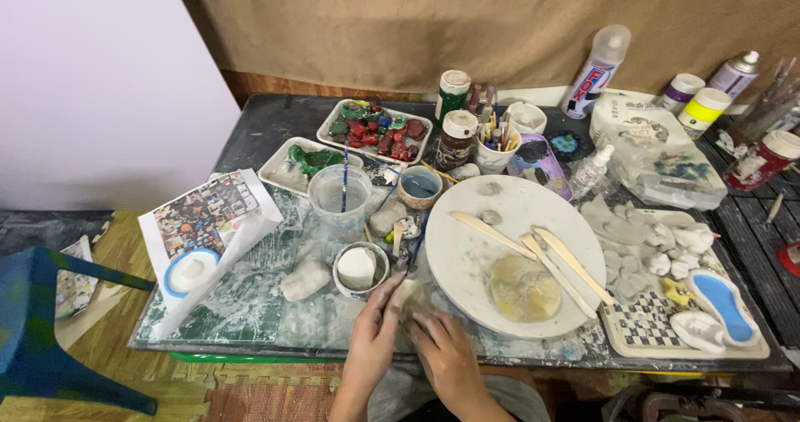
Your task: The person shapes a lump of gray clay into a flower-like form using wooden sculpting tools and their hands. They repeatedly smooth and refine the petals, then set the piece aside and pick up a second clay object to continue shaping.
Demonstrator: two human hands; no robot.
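Brown cloth hangs behind a dark work table (250, 130) crowded with craft materials. At the near edge, the left hand (372, 335) and right hand (446, 357) are brought together, fingers closed around a small pale lump of clay (410, 295); both hands grip it, just in front of the round white board (508, 247).

On that board lie three wooden modelling sticks (546, 259) and a flattened yellowish clay disc (523, 289). Just left of the hands stands a small bowl holding a white block (359, 268), with a loose grey clay lump (304, 280) beside it. Behind these sit a clear plastic cup of water (340, 199) and a small ceramic cup (418, 186).

Toward the rear, two white trays hold painted pieces, one red and green (375, 130), one green (304, 162). Paint jars (457, 137) and a cup of brushes (496, 143) stand nearby. White moulded shapes (667, 255) lie well to the right, and a printed sheet (204, 214) at the left.
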